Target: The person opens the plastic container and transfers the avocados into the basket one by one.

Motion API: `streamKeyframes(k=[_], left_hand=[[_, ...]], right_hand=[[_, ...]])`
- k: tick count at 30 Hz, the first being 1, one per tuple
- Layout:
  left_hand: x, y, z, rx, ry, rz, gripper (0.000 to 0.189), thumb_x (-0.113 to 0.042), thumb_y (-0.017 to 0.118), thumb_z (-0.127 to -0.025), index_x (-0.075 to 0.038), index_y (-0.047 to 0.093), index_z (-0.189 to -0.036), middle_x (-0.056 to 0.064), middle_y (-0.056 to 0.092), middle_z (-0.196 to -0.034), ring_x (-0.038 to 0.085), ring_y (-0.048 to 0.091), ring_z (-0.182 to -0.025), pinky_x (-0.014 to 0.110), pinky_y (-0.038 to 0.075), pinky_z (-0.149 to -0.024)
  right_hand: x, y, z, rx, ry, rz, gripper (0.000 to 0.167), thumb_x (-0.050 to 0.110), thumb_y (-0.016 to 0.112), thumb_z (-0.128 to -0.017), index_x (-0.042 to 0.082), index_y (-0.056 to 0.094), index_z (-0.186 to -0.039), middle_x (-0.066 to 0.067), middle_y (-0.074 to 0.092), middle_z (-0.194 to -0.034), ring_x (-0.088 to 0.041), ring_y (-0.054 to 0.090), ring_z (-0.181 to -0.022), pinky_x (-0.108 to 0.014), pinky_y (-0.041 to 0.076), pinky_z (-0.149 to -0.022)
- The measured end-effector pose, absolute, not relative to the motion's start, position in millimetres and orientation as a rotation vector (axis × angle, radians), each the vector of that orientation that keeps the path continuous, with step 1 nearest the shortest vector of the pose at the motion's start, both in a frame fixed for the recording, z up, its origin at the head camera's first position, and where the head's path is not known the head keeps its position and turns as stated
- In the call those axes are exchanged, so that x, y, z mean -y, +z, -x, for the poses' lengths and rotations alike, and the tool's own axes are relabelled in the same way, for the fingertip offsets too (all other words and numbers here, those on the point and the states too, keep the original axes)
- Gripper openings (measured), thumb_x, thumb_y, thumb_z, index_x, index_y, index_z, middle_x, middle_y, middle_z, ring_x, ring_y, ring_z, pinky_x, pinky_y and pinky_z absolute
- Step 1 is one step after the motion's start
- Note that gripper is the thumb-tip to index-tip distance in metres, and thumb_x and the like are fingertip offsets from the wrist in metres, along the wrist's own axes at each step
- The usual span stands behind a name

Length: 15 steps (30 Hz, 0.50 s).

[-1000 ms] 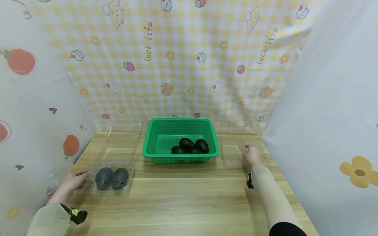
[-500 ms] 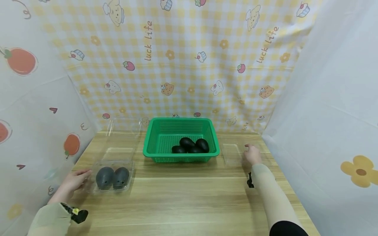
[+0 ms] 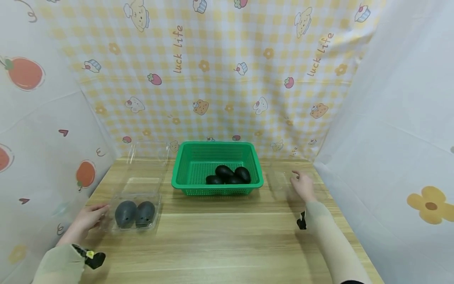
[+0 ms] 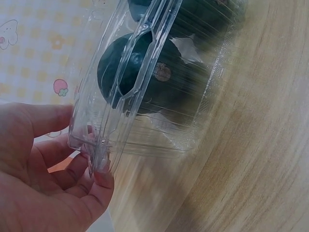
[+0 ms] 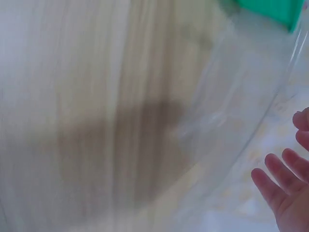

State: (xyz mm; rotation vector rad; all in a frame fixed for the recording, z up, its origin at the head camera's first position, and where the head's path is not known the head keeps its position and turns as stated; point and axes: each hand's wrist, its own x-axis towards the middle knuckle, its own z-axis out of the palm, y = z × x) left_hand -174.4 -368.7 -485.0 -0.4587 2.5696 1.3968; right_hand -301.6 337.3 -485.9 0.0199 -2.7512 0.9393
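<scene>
My left hand (image 3: pixel 91 217) pinches the near-left rim of a clear plastic clamshell box (image 4: pixel 133 92), thumb on one side and fingers beneath. Two dark avocados (image 3: pixel 125 214) sit side by side in its tray, and its lid (image 3: pixel 147 152) stands raised at the back. On the right, my right hand (image 3: pixel 303 186) is at the edge of another clear plastic box (image 3: pixel 278 183), its thumb and forefinger brought together there. In the right wrist view the other fingers (image 5: pixel 285 176) are spread, and the exact pinch lies partly outside the frame.
Between the two boxes stands a green plastic basket (image 3: pixel 217 187) with several dark avocados (image 3: pixel 224 172) in its right half. A patterned cloth (image 3: pixel 220 79) hangs behind the wooden table (image 3: pixel 227 244), with white sheets at both sides.
My right hand has shifted slightly up and to the left, and the clear box at it has tilted and risen a little. The left hand and its box have stayed put.
</scene>
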Motion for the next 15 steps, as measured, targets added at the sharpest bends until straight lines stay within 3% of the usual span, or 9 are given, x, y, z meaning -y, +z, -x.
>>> streamKeyframes(k=[7, 15], left_hand=[[371, -486, 175, -2.55, 1.423, 0.463, 0.066, -0.036, 0.044, -0.102, 0.021, 0.035, -0.135, 0.03, 0.053, -0.116, 0.017, 0.053, -0.084, 0.029, 0.05, -0.067], [374, -490, 174, -2.53, 1.444, 0.457, 0.067, -0.037, 0.044, -0.102, 0.02, 0.035, -0.136, 0.023, 0.056, -0.111, 0.018, 0.053, -0.085, 0.03, 0.049, -0.067]], right_hand=[[-289, -464, 277, 2.556, 1.087, -0.196, 0.035, 0.01, 0.06, -0.092, -0.003, 0.061, -0.125, -0.025, 0.057, -0.126, -0.039, 0.059, -0.104, -0.051, 0.053, -0.08], [-214, -461, 244, 2.446, 1.212, -0.518, 0.027, 0.003, 0.068, -0.087, -0.003, 0.067, -0.113, -0.018, 0.066, -0.107, -0.026, 0.065, -0.086, -0.034, 0.056, -0.068]])
